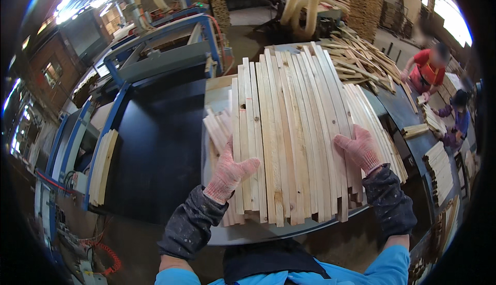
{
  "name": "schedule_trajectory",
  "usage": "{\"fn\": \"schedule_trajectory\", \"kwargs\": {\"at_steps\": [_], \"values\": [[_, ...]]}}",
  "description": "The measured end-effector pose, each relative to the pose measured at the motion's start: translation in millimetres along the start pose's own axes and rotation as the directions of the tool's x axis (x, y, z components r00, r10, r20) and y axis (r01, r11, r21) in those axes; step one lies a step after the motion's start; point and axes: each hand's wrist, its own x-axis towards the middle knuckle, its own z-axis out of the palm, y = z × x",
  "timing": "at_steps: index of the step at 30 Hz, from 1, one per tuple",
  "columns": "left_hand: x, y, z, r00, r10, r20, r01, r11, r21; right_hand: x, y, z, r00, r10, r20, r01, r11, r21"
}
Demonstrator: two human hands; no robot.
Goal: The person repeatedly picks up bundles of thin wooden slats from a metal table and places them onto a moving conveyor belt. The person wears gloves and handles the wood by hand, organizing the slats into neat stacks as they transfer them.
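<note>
A wide row of pale wooden strips (pixel 289 140) lies side by side on a light-topped table, their near ends uneven. My left hand (pixel 230 174), in a pink knit glove, grips the row's left side, thumb over the top and fingers along the outer edge. At the right side, my right hand (pixel 361 148), gloved alike, has its thumb on top; its fingers are partly hidden behind the outer strips. Between them the two hands hold the row. More strips (pixel 217 130) stick out beneath and left of it, and another row of strips (pixel 372 130) lies just to the right.
Left of the table runs a black conveyor bed (pixel 160 140) with a blue frame (pixel 212 42); a few strips (pixel 105 166) lie at its left edge. Loose strips (pixel 356 60) are heaped at the back right. Two people (pixel 431 70) work at a bench (pixel 398 112) on the right.
</note>
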Motion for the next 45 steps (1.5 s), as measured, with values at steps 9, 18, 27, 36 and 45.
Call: {"fn": "schedule_trajectory", "kwargs": {"at_steps": [9,18,27,36,45], "values": [[-130.7,78.9,-212.6,0.979,0.142,-0.144,-0.143,0.99,0.001,-84.5,-195.1,160.6,0.973,-0.231,0.0,0.231,0.972,0.035],[-248.7,100.6,-439.4,0.966,0.092,-0.242,-0.082,0.995,0.054,-160.5,-309.5,385.2,0.981,-0.155,0.113,0.147,0.986,0.077],[-300.7,57.0,-573.3,0.942,-0.034,-0.334,0.046,0.999,0.027,-182.2,-338.0,546.1,0.922,0.018,0.386,0.022,0.995,-0.099],[-295.9,17.7,-668.6,0.912,-0.13,-0.39,0.246,0.932,0.265,-193.6,-326.6,635.7,0.931,-0.028,0.365,0.024,1.0,0.016],[-303.4,66.9,-694.0,0.85,0.065,-0.523,0.521,0.049,0.852,-207.0,-362.0,710.9,0.886,-0.114,0.45,0.091,0.993,0.072]]}}
